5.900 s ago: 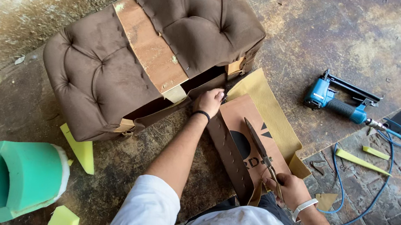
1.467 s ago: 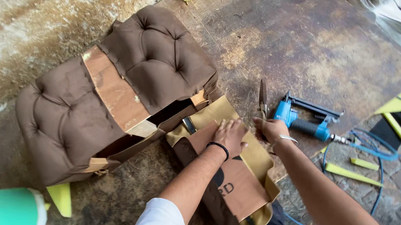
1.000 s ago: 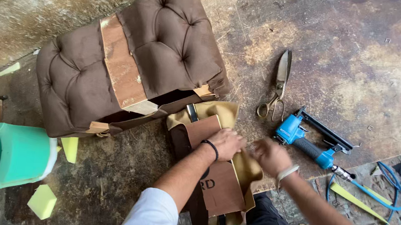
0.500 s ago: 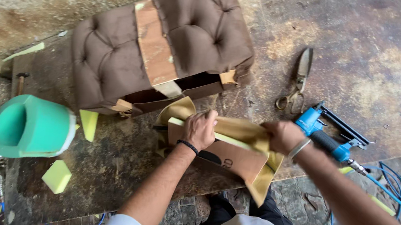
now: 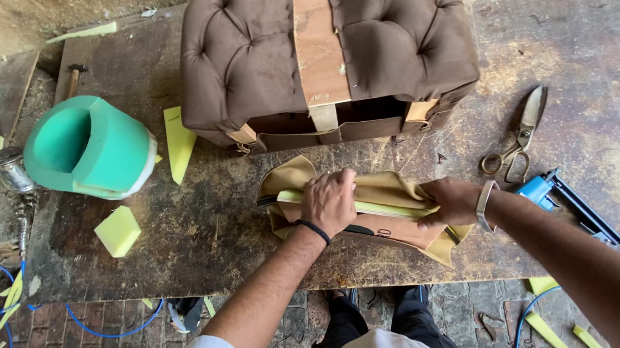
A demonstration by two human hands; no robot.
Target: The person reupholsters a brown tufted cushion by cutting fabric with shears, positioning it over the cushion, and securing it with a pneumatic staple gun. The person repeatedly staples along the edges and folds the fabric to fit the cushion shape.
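A small panel wrapped in tan fabric (image 5: 394, 187), with a strip of yellow foam along its top, lies on the worn wooden worktable (image 5: 201, 239). My left hand (image 5: 329, 199) presses down on its left part, fingers curled over the fabric edge. My right hand (image 5: 453, 202) grips the right end of the same panel. Just beyond it stands a brown tufted cushioned seat (image 5: 324, 51) with a bare wooden strip across its middle.
Scissors (image 5: 518, 135) lie right of the seat, a blue pneumatic stapler (image 5: 567, 203) beside my right wrist with its blue hose trailing down. A green foam roll (image 5: 88, 145), yellow foam scraps (image 5: 117, 230) and a hammer (image 5: 73, 77) sit left.
My right hand put the scissors down on the table and came back to the fabric-wrapped panel. The panel was turned and laid lengthwise in front of me. The view shifted right.
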